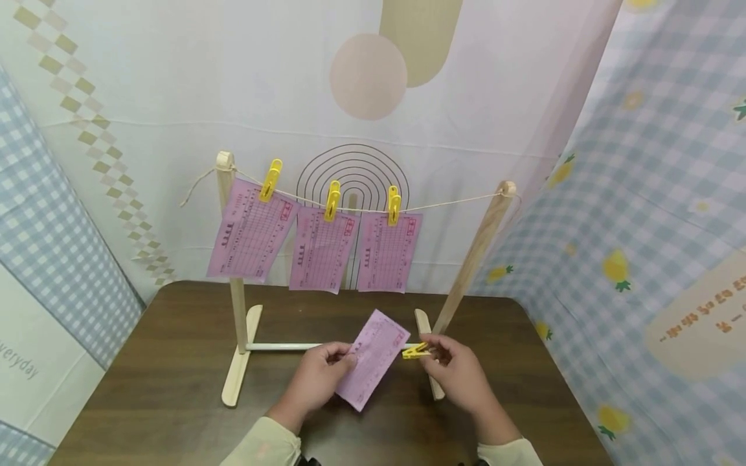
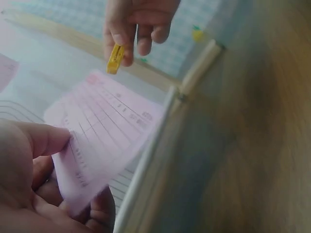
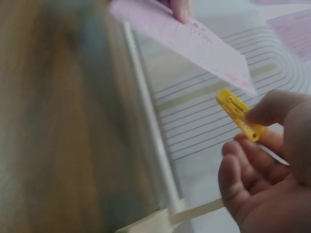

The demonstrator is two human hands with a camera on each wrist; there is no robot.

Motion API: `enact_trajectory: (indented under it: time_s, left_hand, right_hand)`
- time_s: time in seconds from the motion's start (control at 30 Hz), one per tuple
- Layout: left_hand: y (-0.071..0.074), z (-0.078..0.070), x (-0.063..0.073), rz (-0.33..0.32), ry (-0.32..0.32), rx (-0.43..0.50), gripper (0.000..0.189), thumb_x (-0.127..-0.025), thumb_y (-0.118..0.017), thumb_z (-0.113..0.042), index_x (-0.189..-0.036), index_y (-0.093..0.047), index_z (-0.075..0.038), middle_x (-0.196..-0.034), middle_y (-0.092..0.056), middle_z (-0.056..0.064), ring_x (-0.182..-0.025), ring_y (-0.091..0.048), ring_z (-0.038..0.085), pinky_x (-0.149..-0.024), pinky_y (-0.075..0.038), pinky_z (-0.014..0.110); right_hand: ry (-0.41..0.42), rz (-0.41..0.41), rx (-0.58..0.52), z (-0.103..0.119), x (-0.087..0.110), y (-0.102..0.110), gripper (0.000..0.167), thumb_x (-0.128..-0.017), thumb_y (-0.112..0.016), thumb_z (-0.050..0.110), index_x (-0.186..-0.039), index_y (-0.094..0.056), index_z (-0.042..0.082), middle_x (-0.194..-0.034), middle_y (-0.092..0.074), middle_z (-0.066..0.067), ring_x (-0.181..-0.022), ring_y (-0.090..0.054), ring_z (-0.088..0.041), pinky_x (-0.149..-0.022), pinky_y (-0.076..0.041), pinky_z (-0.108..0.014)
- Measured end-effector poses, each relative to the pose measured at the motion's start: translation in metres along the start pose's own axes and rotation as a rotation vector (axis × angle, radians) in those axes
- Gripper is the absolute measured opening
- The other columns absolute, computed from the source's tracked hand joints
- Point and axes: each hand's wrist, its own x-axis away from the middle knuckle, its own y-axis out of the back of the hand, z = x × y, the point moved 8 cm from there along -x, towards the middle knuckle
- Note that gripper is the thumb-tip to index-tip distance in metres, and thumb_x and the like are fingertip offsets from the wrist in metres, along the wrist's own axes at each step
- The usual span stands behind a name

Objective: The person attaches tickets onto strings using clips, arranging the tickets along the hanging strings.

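Note:
A pink printed paper slip (image 1: 375, 359) with a red stamp is pinched along its left edge by my left hand (image 1: 323, 378), thumb on the printed face. To the right, my right hand (image 1: 457, 369) holds a yellow clothespin (image 1: 415, 351) between thumb and fingers. In the right wrist view the clothespin (image 3: 238, 114) points toward the slip's stamped corner and stands apart from it. Above both hands, three similar pink slips, the left (image 1: 253, 233), middle (image 1: 324, 249) and right (image 1: 389, 252), hang from a string (image 1: 454, 202), each under a yellow clothespin (image 1: 332, 200).
The string runs between a left wooden post (image 1: 237, 310) and a right wooden post (image 1: 474, 259). A white rod (image 1: 282, 347) joins their feet on the dark wooden table (image 1: 175, 362). Printed cloth (image 1: 262, 77) hangs behind, and checked cloth (image 1: 583, 259) at the right.

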Motion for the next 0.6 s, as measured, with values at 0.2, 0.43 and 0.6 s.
enact_trajectory:
  time_s: [0.2,0.43,0.6]
  left_hand:
    - [-0.003,-0.019,-0.001,0.015,0.005,0.071,0.02,-0.101,-0.084,-0.02,-0.116,-0.085,-0.006,-0.104,-0.083,0.007,-0.096,-0.074,0.016,-0.082,-0.062,0.026]
    - [-0.003,-0.057,0.002,0.017,-0.063,0.043,0.022,-0.102,-0.084,-0.026,-0.115,-0.086,-0.009,-0.106,-0.085,0.005,-0.096,-0.077,0.013,-0.082,-0.062,0.025]
    - [0.003,-0.082,0.006,-0.027,-0.097,0.058,0.02,-0.104,-0.081,-0.026,-0.115,-0.086,-0.01,-0.107,-0.086,0.005,-0.096,-0.078,0.014,-0.081,-0.063,0.025]
  right_hand:
    - [0.184,0.001,-0.115,0.037,-0.003,0.022,0.043,-0.102,-0.083,0.009,-0.143,-0.075,0.007,-0.121,-0.078,-0.012,-0.1,-0.07,-0.008,-0.085,-0.062,-0.022]
    - [0.286,-0.031,-0.325,0.091,-0.01,0.059,0.045,-0.095,-0.078,-0.015,-0.139,-0.066,-0.015,-0.116,-0.076,-0.008,-0.104,-0.073,-0.009,-0.09,-0.064,-0.02]
    - [0.383,-0.057,-0.374,0.127,-0.011,0.088,0.043,-0.093,-0.075,-0.021,-0.135,-0.066,-0.014,-0.114,-0.078,-0.003,-0.104,-0.075,-0.011,-0.089,-0.064,-0.02]
